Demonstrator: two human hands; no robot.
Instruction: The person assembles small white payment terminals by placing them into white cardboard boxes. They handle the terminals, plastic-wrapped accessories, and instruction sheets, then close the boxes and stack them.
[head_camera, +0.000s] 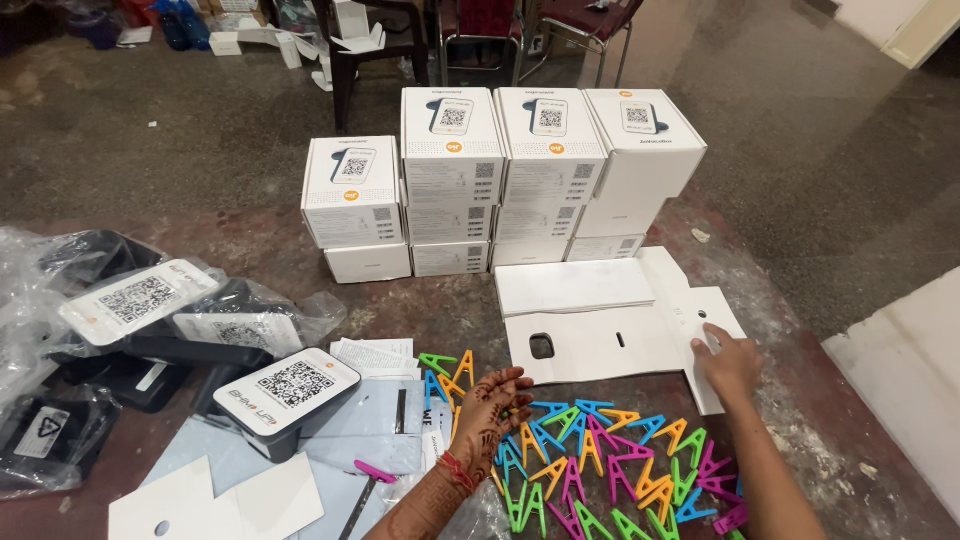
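1. The person sits on the floor (800, 200). Both hands work at the lower edge of the view, between 5 and 6 o'clock.
2. The right hand (728, 362) reaches out at about 4 o'clock. Its fingers lie flat and spread on the flat white cardboard insert (600, 345), near that sheet's right tab. It presses on the sheet and does not grip it.
3. The left hand (495, 400), patterned with henna, sits at 6 o'clock on the near edge of the heap of coloured plastic clips (600, 460). Its fingers are curled down among them, and I cannot tell whether they pinch a clip or only rest there.
4. The cardboard insert lies unfolded on the floor just in front of the stacked white boxes (500, 170), which stand at 12 o'clock. It touches the top of the clip heap and has a square cut-out and a slot in it.
5. At 9 o'clock lie black devices with white code-printed faces (285, 388), some in clear plastic bags (30, 300). A small pile of paper leaflets (375, 355) sits between them and the clips.
6. Judged from this, the step in hand is taking hold of the insert, with the clips close by for the other hand.
7. A lift would call for the right fingers to get under the tab edge, since the sheet lies flat on the floor, and for the left hand to stay off the sheet
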